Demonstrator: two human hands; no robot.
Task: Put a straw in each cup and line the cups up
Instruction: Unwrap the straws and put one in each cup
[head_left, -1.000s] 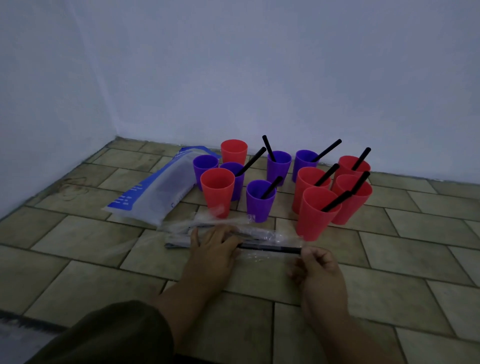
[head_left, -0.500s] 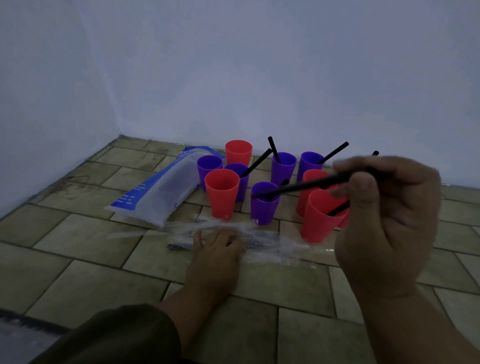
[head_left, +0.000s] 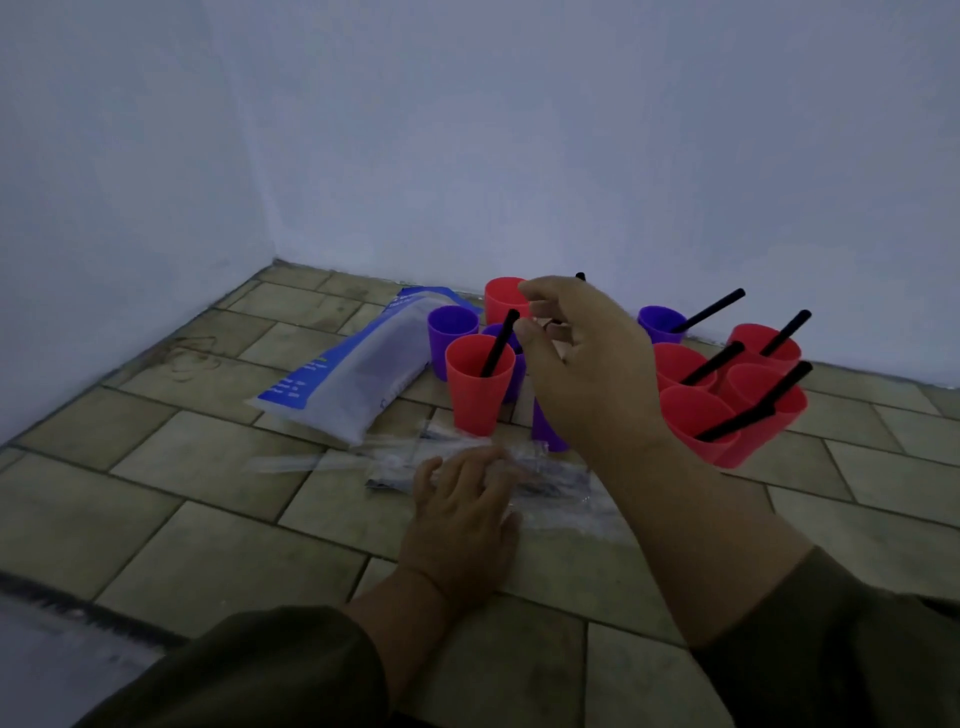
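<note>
The right hand (head_left: 582, 364) hovers open, fingers loose, beside a straw (head_left: 498, 343) leaning in the front red cup (head_left: 480, 400). The left hand (head_left: 462, 514) lies flat on the straw packet (head_left: 556, 483), likely pinning it to the floor.

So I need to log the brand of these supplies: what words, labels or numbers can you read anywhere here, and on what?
Nothing here can be read.
Blue and white plastic bag: pale marks on its blue panel, too blurred to read.
Cups: no print visible.
Clear straw wrapper: no print visible.
</note>
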